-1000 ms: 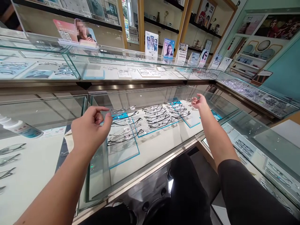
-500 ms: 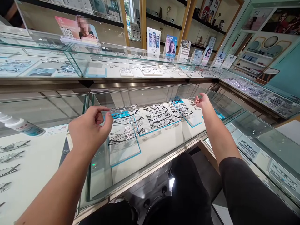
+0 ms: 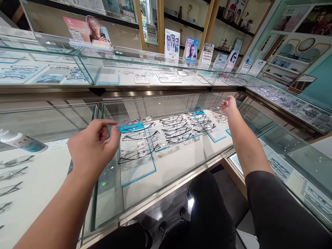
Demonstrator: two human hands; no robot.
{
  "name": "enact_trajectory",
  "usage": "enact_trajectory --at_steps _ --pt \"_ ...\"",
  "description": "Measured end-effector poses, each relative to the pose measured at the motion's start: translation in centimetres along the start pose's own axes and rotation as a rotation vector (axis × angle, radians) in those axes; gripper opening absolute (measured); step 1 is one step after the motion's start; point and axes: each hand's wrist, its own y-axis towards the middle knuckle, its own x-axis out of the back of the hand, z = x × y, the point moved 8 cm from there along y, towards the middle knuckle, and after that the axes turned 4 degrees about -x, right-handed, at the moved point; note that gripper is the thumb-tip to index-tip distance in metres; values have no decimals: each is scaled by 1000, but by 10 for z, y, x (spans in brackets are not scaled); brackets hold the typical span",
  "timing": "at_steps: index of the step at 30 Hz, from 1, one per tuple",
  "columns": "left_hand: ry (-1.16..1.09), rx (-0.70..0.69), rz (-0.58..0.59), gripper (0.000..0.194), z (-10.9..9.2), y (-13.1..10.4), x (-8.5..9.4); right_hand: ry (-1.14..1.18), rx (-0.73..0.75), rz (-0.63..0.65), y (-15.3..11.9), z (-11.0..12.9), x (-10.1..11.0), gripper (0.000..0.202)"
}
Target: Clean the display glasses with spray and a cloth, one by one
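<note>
Glass case (image 3: 178, 162) holds eyeglasses (image 3: 178, 130); white bottle (image 3: 24, 141) near left hand (image 3: 92, 145).

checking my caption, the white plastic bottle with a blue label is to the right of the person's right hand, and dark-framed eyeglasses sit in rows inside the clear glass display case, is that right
The side is wrong: the head view shows the white plastic bottle with a blue label to the left of the person's left hand. The rest stands.
</note>
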Motion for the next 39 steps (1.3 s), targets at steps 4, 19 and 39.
enact_trajectory --at_steps 4,19,39 --pt "5 22 2 20 3 0 2 -16 6 -34 12 -2 -6 17" --pt "49 -4 -29 21 2 0 9 -11 60 -26 19 -2 -22 26" --pt "-70 110 137 29 14 8 -8 80 4 910 -254 -77 -191 20"
